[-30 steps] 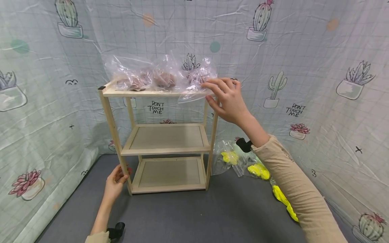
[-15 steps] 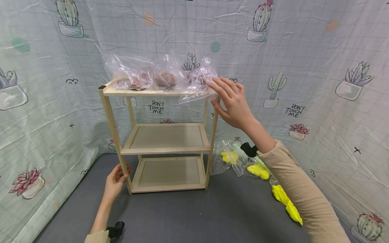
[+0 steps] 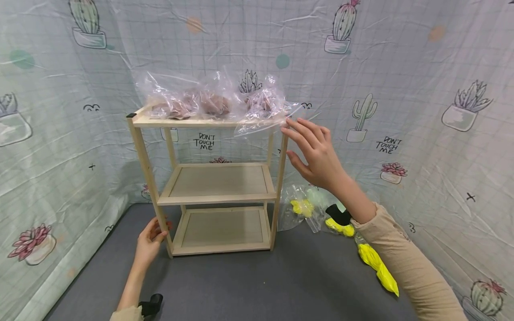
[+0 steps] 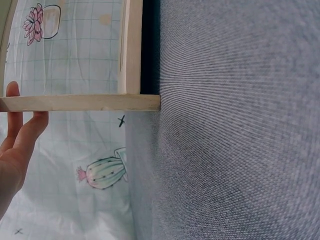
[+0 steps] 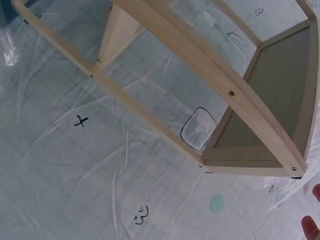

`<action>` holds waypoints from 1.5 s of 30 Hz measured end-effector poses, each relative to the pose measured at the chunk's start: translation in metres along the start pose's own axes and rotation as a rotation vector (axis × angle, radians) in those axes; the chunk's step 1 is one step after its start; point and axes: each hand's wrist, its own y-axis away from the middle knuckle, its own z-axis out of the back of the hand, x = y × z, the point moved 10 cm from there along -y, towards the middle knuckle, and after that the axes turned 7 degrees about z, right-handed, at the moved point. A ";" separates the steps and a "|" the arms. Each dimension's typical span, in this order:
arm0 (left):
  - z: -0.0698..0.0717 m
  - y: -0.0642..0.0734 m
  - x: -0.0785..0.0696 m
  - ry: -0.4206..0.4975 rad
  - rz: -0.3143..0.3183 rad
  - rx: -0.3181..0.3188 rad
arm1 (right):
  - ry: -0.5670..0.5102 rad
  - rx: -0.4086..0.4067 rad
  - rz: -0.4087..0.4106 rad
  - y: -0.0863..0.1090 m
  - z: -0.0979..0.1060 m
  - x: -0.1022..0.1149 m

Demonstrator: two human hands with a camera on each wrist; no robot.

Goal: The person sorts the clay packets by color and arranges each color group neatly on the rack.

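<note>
Grips pale wooden three-tier rack (image 3: 218, 197) with left hand (image 3: 148, 242), lower left; spreads right hand (image 3: 316, 154); could snag and drop overhanging clear plastic bag (image 3: 262, 107).

Head view, clock from centre; 2 hands: left hand (image 3: 148, 243) at 8 o'clock, right hand (image 3: 319, 158) at 3; 1 wooden rack (image 3: 217, 199) at 8, 3 shelves, 4 posts; 3 brownish lumps (image 3: 214, 105) at 11, bag count unclear, clear plastic overlaps; at least 3 yellow bundles (image 3: 340, 228) at 4; 2 black wrist mounts (image 3: 150, 306), at 7 and 4; 2 beige sleeves (image 3: 401, 258), same hours.
</note>
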 end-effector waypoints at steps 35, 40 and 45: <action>-0.001 0.003 -0.003 0.020 -0.007 0.005 | 0.092 0.110 -0.120 0.179 0.052 0.004; -0.002 0.003 -0.002 -0.008 0.021 0.025 | 0.173 0.221 -0.075 0.209 0.050 0.006; -0.002 0.001 0.001 -0.005 0.033 0.025 | 0.252 0.352 -0.014 0.240 0.045 0.004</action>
